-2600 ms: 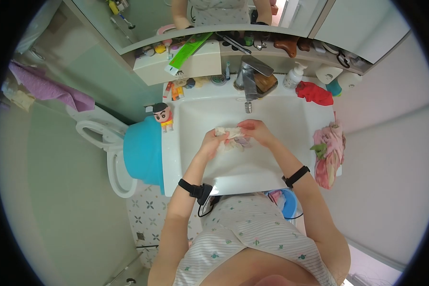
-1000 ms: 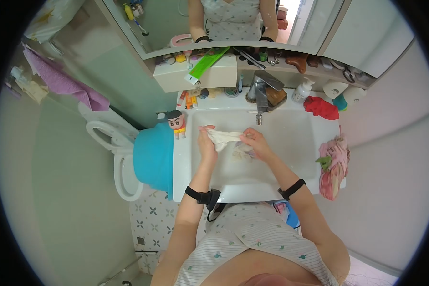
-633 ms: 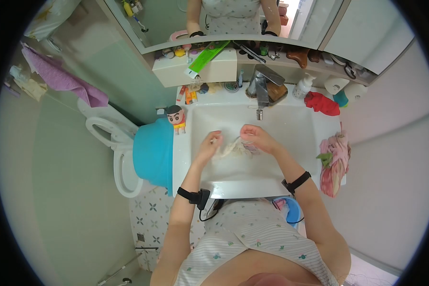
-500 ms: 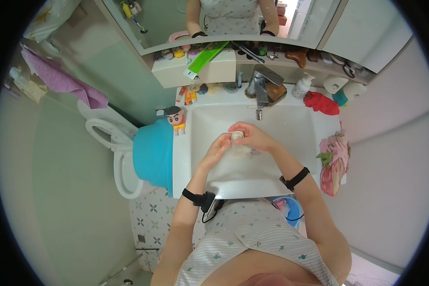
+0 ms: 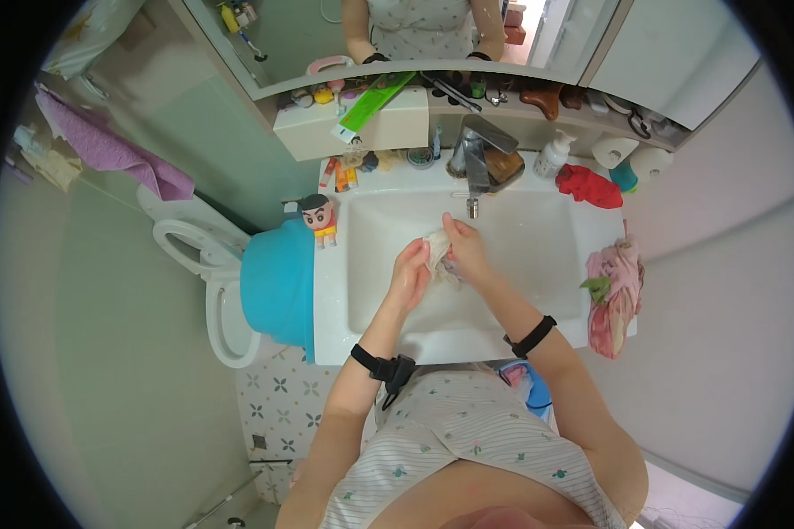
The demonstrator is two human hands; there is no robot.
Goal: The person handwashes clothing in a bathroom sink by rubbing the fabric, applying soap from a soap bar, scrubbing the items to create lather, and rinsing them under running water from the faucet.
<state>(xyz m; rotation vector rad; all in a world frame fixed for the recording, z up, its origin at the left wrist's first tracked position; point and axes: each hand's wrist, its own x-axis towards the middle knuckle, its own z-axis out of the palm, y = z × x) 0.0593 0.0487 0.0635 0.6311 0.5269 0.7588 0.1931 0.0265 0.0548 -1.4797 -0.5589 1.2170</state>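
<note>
Over the white sink basin, a small wet whitish cloth is bunched between both hands. My left hand grips its left side with curled fingers. My right hand is closed on the other side, knuckles turned up toward the faucet. Part of the cloth hangs below the hands toward the basin floor; its full shape is hidden by the fingers. The metal faucet stands just beyond the hands.
A red cloth and a pump bottle sit at the back right. Pink fabric lies on the right rim. A cartoon figure stands on the left rim, beside a blue tub. Below the sink is a blue bucket.
My right hand has turned and closed, moving slightly right and lower. More of the whitish cloth shows between the hands. The whole view has shifted a little.
</note>
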